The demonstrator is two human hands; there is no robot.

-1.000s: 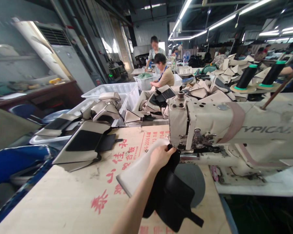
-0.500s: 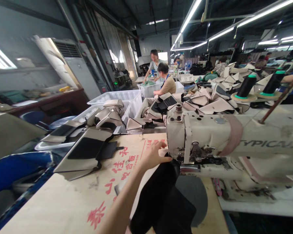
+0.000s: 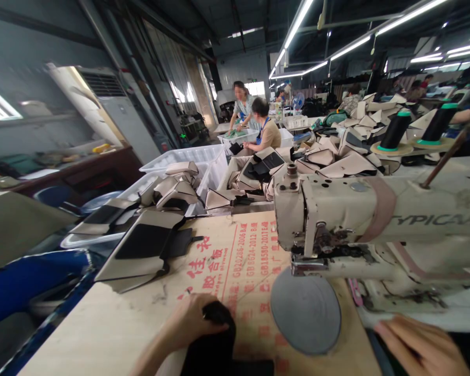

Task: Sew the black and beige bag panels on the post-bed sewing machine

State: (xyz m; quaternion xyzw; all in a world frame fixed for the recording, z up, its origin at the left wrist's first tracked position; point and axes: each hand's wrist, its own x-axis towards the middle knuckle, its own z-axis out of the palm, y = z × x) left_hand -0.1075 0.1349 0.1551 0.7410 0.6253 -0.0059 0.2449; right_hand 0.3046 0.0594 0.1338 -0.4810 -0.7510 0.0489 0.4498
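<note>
My left hand [image 3: 198, 325] is closed around the edge of a black piece of fabric [image 3: 209, 352] over the plywood table [image 3: 121, 334]. The fabric hangs below the fingers and runs out of view at the bottom. Slightly blurred, my right hand [image 3: 421, 347] is at the lower right, beside the table's edge, its fingers loosely stretched out and nothing visible in them. Ahead stands a cream sewing machine [image 3: 337, 209], with no fabric visible under its head. Just below its arm, a round grey disc [image 3: 307, 313] lies on the plywood.
A beige and black sewn piece [image 3: 141, 250] rests at the table's left. White plastic bins [image 3: 215, 172] behind hold similar pieces. Two black thread cones [image 3: 394, 130] stand above the machine. A blue-lined container [image 3: 35, 292] is at the left. Two people [image 3: 268, 136] work farther back.
My left hand has drawn the black fabric from the machine head toward me and left, uncovering the grey disc and red print. My right hand has come into view.
</note>
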